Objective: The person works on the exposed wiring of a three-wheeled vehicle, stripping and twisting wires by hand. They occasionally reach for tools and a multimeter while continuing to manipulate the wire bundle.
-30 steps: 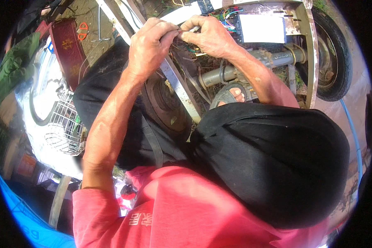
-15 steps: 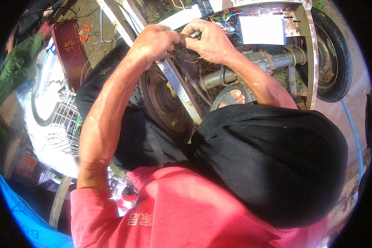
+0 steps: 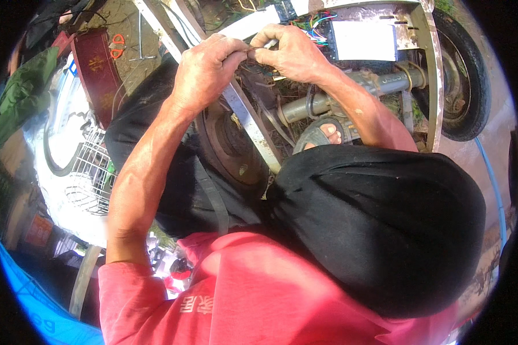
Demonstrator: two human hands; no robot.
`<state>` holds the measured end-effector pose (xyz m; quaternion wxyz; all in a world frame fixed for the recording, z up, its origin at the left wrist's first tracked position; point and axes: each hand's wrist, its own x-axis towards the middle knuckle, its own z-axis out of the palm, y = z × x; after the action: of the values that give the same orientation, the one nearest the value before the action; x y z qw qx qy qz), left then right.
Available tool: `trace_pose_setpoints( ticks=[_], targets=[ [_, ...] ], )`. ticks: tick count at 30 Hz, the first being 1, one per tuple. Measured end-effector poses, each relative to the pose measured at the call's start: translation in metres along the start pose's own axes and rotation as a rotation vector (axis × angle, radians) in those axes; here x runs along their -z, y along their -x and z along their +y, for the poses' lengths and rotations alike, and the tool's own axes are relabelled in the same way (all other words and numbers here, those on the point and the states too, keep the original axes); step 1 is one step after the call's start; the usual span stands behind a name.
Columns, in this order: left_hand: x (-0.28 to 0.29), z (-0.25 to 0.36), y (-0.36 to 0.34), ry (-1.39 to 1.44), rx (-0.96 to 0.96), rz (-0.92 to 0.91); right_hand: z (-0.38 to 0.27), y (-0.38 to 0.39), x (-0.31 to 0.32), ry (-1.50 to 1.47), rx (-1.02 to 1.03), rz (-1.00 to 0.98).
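My left hand (image 3: 208,68) and my right hand (image 3: 293,54) meet above a white metal frame bar (image 3: 250,121), fingertips nearly touching. Both are closed in a pinch on a thin, dark, wire-like strand (image 3: 251,49), mostly hidden by the fingers. Just beyond my right hand, coloured wires (image 3: 319,26) run from a black connector block (image 3: 285,10) towards a white-topped box (image 3: 364,41). Under my right forearm lies a grey axle tube (image 3: 351,95). A dusty wheel (image 3: 236,149) sits below the bar, between my knees.
A black tyre (image 3: 477,80) stands at the right, near a blue hose (image 3: 492,184). To the left lie a maroon case (image 3: 98,75), orange-handled scissors (image 3: 117,46), a T-shaped metal rod (image 3: 141,40) and a white wire basket (image 3: 95,167). My sandalled foot (image 3: 322,135) rests beside the axle.
My left hand has turned and shifted slightly left and down, its fingers now pointing towards my right hand. The right hand has moved slightly up; both keep pinching.
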<state>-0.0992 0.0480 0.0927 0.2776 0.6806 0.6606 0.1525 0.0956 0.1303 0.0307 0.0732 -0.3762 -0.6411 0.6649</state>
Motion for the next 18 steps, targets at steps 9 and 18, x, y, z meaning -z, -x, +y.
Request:
trace_pose_setpoints(
  ticks=[9,18],
  targets=[
    [-0.007,0.014,-0.007,0.147,0.348,-0.065,0.018,-0.002,-0.009,0.058,0.221,0.122],
    [-0.008,0.026,-0.007,0.583,0.836,-0.066,0.015,-0.001,-0.008,0.031,0.221,0.087]
  ],
)
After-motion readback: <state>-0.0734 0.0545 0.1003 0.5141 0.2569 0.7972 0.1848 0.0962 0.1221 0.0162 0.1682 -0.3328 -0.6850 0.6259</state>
